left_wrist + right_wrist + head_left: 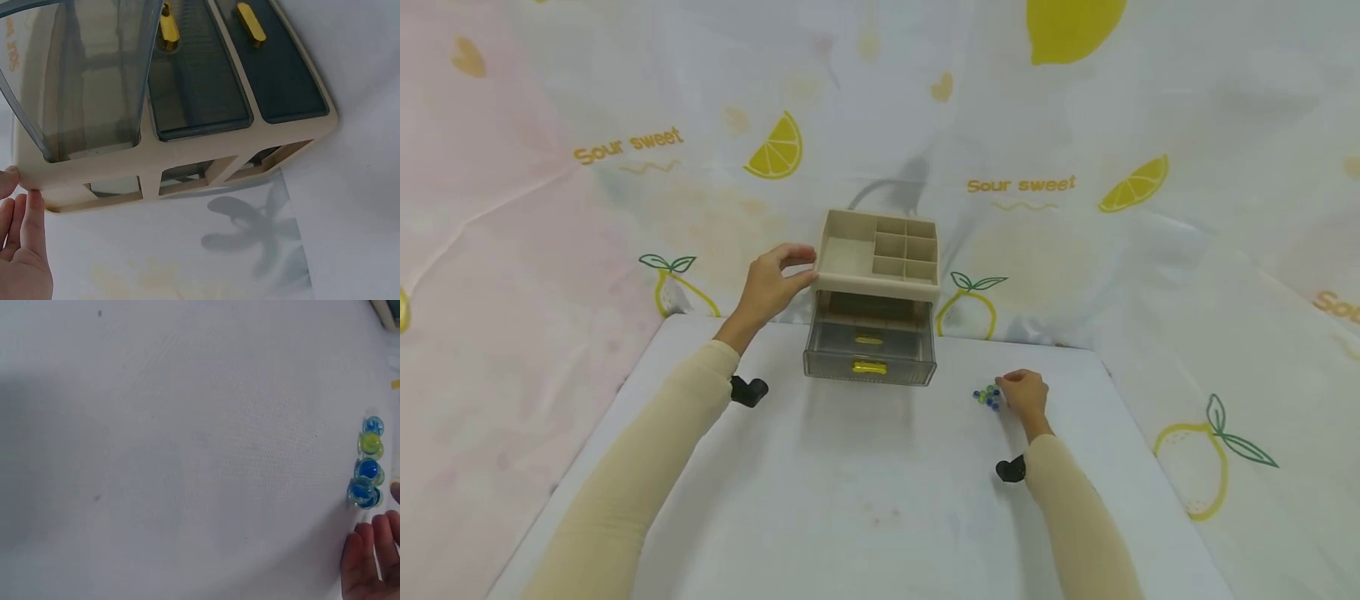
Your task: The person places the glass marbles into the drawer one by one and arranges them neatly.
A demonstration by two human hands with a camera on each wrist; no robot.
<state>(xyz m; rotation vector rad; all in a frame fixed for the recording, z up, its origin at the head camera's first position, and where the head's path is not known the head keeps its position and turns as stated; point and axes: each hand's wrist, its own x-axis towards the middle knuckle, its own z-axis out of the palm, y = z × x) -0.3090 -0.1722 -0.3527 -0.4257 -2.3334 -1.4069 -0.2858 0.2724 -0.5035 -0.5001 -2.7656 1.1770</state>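
A beige desktop organizer (877, 288) with a divided top tray stands at the back of the table. Its uppermost smoky clear drawer (827, 367) is pulled out; the two lower drawers (200, 81) are closed. My left hand (767, 283) holds the organizer's upper left corner, thumb near the rim and fingers against the side. To the right on the table lies a cluster of blue and yellow-green glass marbles (985, 397). My right hand (1026, 394) is beside them, its fingertips close to the marbles (369, 469). In the right wrist view its thumb and fingers stand apart; contact cannot be told.
The white table (850, 517) has its back edge just behind the organizer. A backdrop cloth (880, 100) printed with lemons hangs behind and at the sides. Black wrist devices (748, 391) sit under both sleeves.
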